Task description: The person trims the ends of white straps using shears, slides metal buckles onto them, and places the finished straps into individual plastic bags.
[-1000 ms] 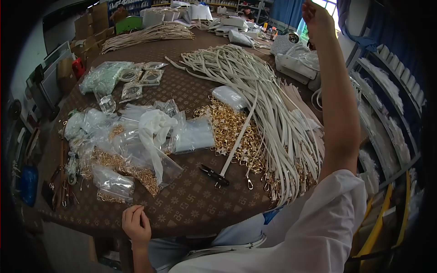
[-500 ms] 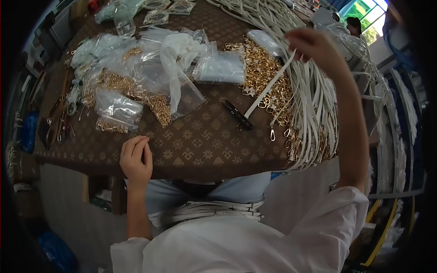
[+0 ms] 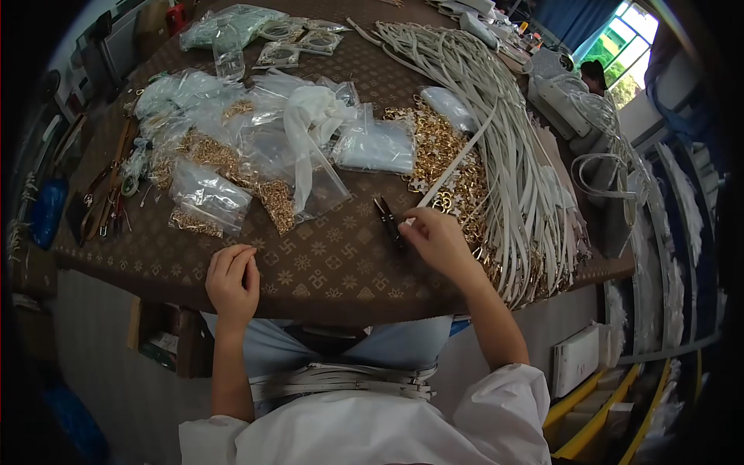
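White strap [image 3: 450, 172], lower end at right grip [image 3: 439, 240]

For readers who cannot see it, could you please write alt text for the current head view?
A person's right hand is beside black snips on a patterned tablecloth, the left hand near its edge. Gold clasps and pale straps lie right, plastic bags left.
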Demonstrator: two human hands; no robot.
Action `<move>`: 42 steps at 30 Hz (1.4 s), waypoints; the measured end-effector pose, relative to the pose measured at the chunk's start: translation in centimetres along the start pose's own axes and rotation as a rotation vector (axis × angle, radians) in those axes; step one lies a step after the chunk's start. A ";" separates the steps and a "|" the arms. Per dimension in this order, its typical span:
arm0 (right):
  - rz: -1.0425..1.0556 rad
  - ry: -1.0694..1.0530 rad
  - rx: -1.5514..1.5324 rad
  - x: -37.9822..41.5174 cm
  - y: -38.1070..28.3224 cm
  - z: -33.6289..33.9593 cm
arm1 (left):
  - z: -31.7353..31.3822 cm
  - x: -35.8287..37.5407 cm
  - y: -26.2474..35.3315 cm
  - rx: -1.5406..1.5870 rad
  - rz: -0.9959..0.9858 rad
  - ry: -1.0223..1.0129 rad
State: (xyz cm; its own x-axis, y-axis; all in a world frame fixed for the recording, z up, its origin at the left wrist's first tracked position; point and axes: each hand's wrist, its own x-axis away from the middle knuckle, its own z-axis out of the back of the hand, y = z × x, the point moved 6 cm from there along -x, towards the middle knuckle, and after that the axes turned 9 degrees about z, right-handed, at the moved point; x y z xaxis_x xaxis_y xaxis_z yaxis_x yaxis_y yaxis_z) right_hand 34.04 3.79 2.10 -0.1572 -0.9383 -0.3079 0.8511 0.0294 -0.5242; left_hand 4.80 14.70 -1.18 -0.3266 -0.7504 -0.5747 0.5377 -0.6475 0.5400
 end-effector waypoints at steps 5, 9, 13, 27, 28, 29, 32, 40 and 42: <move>-0.256 0.141 0.407 -3.2 6.6 2.4 | -0.1 0.1 0.3 -0.005 0.016 -0.007; -0.422 0.027 0.393 -3.7 8.8 2.3 | 0.0 0.1 0.2 0.004 -0.001 0.015; -0.305 0.197 0.410 -1.1 5.9 4.4 | 0.1 0.4 0.3 -0.004 -0.004 -0.040; -0.198 -0.686 -0.236 24.6 -2.2 -12.1 | -2.3 10.9 4.9 0.501 0.167 -0.550; -0.192 -0.689 -0.242 24.4 -2.3 -12.1 | -3.1 11.4 5.3 0.493 0.172 -0.548; -0.177 -0.569 -0.278 23.7 -2.5 -11.4 | -4.6 12.0 6.1 0.532 0.114 -0.653; -0.380 -0.315 -0.568 22.0 -2.7 -8.3 | -8.3 14.6 7.0 0.667 0.247 -1.050; -0.707 0.634 -0.840 28.4 8.0 5.7 | -2.8 12.9 0.0 0.676 0.701 -1.447; -0.699 0.289 -0.524 28.0 8.1 5.7 | -0.5 10.7 -2.4 0.583 0.661 -1.227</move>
State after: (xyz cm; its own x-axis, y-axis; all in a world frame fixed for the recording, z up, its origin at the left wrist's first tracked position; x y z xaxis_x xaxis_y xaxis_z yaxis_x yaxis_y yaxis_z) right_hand 39.37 -24.21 -6.20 -0.7298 -0.6806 0.0646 0.1909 -0.2935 -0.9367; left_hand 0.35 8.30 -8.93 -0.7427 -0.3709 0.5576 0.5644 0.1013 0.8192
